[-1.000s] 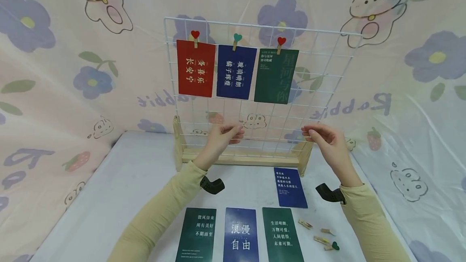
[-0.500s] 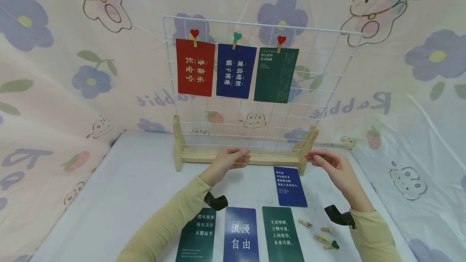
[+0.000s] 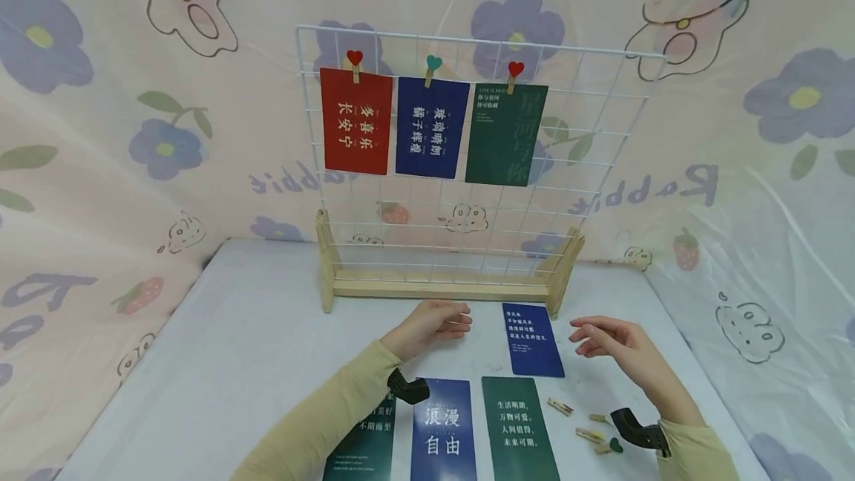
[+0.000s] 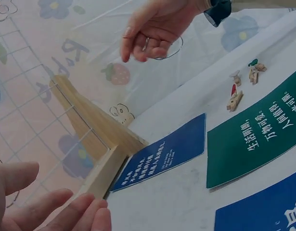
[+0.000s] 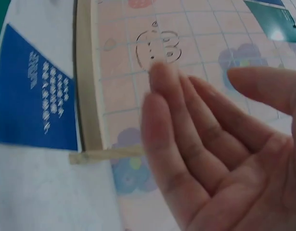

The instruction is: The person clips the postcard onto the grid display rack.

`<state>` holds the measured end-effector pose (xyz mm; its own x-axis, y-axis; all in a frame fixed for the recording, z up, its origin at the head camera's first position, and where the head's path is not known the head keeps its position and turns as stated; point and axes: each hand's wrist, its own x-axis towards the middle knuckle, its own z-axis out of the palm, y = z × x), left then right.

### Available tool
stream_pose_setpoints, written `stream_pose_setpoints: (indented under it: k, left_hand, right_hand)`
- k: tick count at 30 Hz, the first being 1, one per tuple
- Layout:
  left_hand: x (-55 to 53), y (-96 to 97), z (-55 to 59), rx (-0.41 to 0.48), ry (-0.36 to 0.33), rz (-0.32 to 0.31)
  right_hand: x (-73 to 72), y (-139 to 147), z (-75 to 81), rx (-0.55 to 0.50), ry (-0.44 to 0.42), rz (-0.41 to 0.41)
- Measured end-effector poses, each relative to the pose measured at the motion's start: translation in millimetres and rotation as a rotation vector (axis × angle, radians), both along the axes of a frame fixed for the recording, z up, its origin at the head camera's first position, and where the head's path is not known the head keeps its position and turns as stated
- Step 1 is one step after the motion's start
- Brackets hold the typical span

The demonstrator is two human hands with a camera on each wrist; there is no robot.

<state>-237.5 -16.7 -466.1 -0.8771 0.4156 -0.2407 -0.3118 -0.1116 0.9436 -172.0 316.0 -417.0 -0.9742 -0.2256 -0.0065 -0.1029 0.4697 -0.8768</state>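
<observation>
My left hand (image 3: 430,326) hovers over the table in front of the stand, its fingers relaxed and holding nothing. My right hand (image 3: 617,344) is to the right of a blue card (image 3: 533,340), also with loose fingers and nothing in them. Three cards lie in a row nearer to me: a green card (image 3: 361,451) partly hidden by my left sleeve, a blue card (image 3: 442,429) and another green card (image 3: 519,429). Several wooden clothespins (image 3: 559,407) lie below my right hand, some with coloured hearts.
A white wire grid (image 3: 481,232) stands in a wooden base (image 3: 441,289) at the back. Clipped along its upper part are a red card (image 3: 356,121), a blue card (image 3: 431,128) and a green card (image 3: 506,136), each under a heart clothespin.
Both hands have come down and toward me from in front of the grid's lower part to just above the table. The cards and clothespins stay where they were.
</observation>
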Motion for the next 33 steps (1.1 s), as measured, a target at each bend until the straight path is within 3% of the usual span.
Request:
stream_pose_setpoints:
  k: [4,8,12,20,26,33]
  left_hand:
    - [2.3,5.5,-2.8,-0.029,-0.036,-0.059]
    - [3.7,12.3,-5.6,-0.022,-0.058,-0.086]
    - [4.4,20.3,-10.5,0.013,-0.089,-0.075]
    - [2.5,34.6,-19.4,0.131,-0.213,-0.070]
    - [-1.1,40.9,-27.0,0.173,-0.246,-0.048]
    - [-0.1,51.2,-27.6,0.205,-0.258,-0.027]
  right_hand:
    - [6.7,8.4,-6.0,0.014,-0.103,0.010]
    - [12.3,16.0,-12.0,0.000,-0.146,0.027]
    - [17.7,23.3,-19.5,-0.011,-0.188,0.025]
    - [23.9,34.0,-31.8,-0.004,-0.266,-0.024]
    - [28.7,38.8,-39.8,0.014,-0.321,-0.036]
    - [33.7,40.2,-46.7,-0.023,-0.399,0.050]
